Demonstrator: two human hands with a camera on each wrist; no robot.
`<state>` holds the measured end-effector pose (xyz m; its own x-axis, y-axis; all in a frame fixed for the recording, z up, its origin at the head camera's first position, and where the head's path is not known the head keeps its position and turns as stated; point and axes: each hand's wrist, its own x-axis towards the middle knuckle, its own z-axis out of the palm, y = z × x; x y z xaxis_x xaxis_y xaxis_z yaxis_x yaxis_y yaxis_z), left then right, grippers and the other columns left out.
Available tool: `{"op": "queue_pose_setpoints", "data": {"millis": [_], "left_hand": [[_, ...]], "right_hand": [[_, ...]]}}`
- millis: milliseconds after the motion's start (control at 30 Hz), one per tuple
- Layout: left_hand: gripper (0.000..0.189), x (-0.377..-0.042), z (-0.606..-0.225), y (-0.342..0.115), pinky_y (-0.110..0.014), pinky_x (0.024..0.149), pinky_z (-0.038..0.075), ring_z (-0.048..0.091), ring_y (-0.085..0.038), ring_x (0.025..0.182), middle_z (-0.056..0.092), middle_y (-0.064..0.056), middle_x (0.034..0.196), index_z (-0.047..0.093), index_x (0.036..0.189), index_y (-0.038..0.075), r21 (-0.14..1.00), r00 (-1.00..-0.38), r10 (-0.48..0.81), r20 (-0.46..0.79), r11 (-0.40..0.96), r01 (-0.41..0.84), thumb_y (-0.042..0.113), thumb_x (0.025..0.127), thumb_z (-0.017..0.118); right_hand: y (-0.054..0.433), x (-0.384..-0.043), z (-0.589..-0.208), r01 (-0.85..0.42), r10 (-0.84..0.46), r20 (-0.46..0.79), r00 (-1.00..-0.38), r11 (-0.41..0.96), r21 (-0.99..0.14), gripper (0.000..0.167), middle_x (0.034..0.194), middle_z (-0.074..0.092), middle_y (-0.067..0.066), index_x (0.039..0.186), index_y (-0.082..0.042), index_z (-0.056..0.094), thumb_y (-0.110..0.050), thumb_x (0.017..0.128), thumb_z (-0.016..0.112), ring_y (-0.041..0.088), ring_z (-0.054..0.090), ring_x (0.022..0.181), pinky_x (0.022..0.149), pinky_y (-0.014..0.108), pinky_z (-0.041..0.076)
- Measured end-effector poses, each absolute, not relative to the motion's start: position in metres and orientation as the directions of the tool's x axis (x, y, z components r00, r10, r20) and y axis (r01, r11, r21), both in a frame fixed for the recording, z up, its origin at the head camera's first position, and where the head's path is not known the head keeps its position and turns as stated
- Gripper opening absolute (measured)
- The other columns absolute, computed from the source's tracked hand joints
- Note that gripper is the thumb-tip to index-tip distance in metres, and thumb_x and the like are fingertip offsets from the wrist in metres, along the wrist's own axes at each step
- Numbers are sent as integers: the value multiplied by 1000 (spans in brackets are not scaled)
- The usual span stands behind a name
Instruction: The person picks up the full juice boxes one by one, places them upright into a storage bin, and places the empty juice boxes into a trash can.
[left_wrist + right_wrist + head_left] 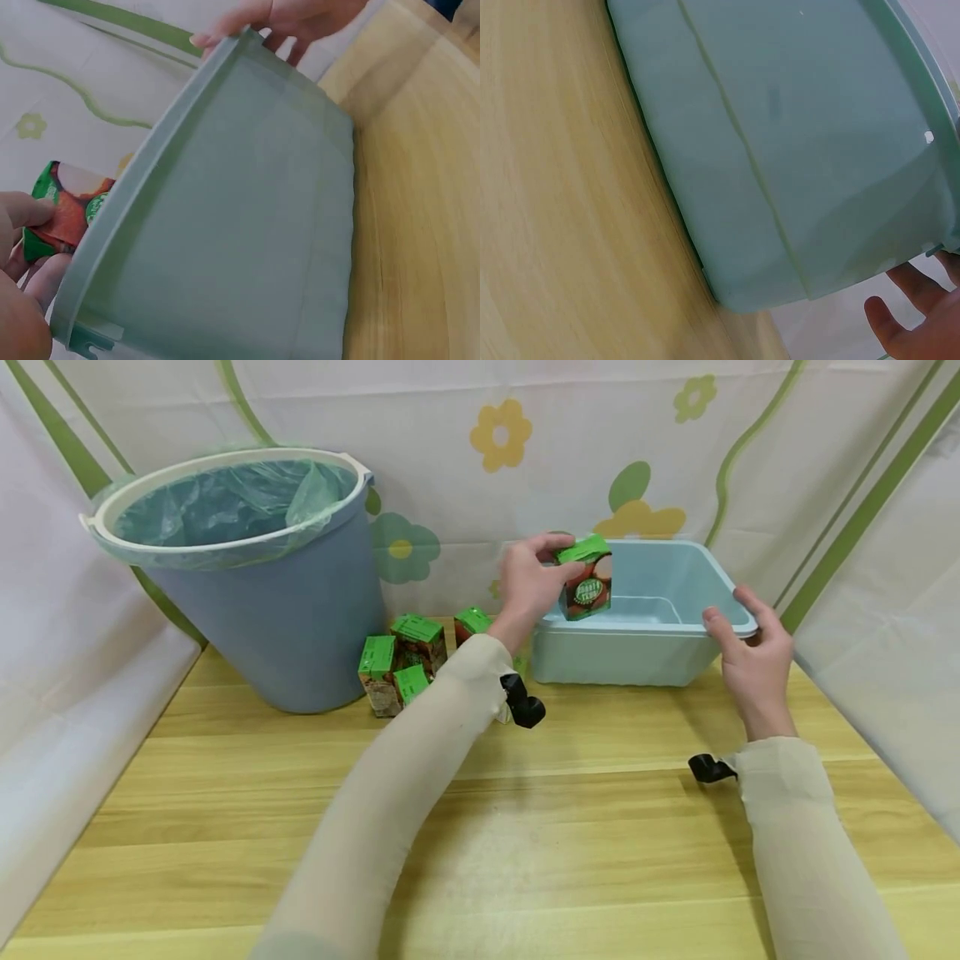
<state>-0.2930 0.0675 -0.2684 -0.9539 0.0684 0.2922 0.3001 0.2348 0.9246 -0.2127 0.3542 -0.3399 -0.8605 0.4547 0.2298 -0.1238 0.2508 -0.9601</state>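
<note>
My left hand (528, 581) pinches a small carton (588, 589) with a bright green top and a red printed front, between thumb and fingers. It holds the carton upright over the near left rim of a light blue plastic bin (618, 656). In the left wrist view part of the carton (71, 210) is hidden behind the bin's rim. My right hand (761, 664) grips the bin's near right corner, thumb at the top of the rim and fingers along the side. The floor of the bin shows in its right part, behind the held carton.
Several more green-topped cartons (405, 647) stand on the wooden table (247, 810), partly hidden by my left sleeve. Left of them is a tall blue bucket (292, 618) lined with a thin plastic bag (225, 502). A flower-printed cloth (435, 435) hangs behind.
</note>
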Motion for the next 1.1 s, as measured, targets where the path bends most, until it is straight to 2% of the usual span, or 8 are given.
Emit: {"op": "queue_pose_setpoints", "data": {"millis": [167, 333, 467, 567, 900, 1000, 1100], "left_hand": [[34, -298, -271, 72, -21, 84, 56, 69, -15, 102, 78, -4, 118, 77, 129, 13, 822, -918, 210, 337, 410, 396, 18, 96, 81], [32, -302, -274, 73, -22, 94, 56, 69, -16, 115, 76, -4, 129, 77, 129, 10, 770, -899, 291, 327, 469, 432, 15, 98, 79], [31, -305, -276, 72, -24, 95, 58, 69, -18, 114, 76, -6, 130, 77, 129, 9, 752, -896, 318, 311, 494, 437, 13, 98, 77], [32, -305, -277, 71, -26, 94, 59, 70, -18, 112, 76, -5, 130, 76, 130, 9, 738, -898, 332, 289, 520, 429, 14, 99, 77], [35, -308, -272, 76, -31, 103, 58, 69, -16, 126, 74, 4, 138, 76, 135, 21, 587, -911, 379, 163, 705, 399, 19, 100, 74], [39, -309, -269, 79, -29, 105, 57, 65, -16, 134, 71, 4, 143, 71, 140, 20, 553, -912, 397, 99, 740, 382, 13, 102, 67], [45, -308, -267, 80, -25, 99, 56, 63, -16, 137, 65, 2, 151, 69, 143, 18, 515, -904, 423, 56, 764, 389, 2, 103, 57]], "right_hand": [[355, -213, -340, -116, 462, 222, -859, 246, -962, 68, 166, 45, -2, 158, -23, 53, -35, 96, 79, 6, 49, 102, 70, 7, 45], [356, -213, -339, -98, 464, 220, -858, 273, -957, 67, 165, 46, -2, 158, -24, 52, -36, 97, 78, 6, 49, 103, 71, 7, 45], [356, -213, -338, -93, 459, 218, -861, 280, -955, 68, 165, 45, -1, 159, -25, 51, -37, 98, 77, 6, 49, 106, 74, 6, 47], [355, -212, -338, -96, 453, 215, -865, 271, -958, 68, 167, 43, -1, 159, -24, 50, -36, 98, 77, 6, 50, 109, 76, 5, 48], [355, -212, -338, -99, 460, 215, -862, 264, -959, 66, 166, 45, -3, 158, -25, 52, -35, 97, 78, 6, 49, 103, 71, 7, 46], [355, -212, -338, -99, 459, 211, -863, 257, -961, 66, 167, 44, -4, 158, -25, 52, -34, 98, 78, 5, 50, 106, 73, 5, 46], [355, -212, -338, -94, 459, 205, -864, 254, -963, 66, 166, 44, -3, 158, -25, 52, -34, 98, 78, 5, 50, 108, 75, 4, 47]]}}
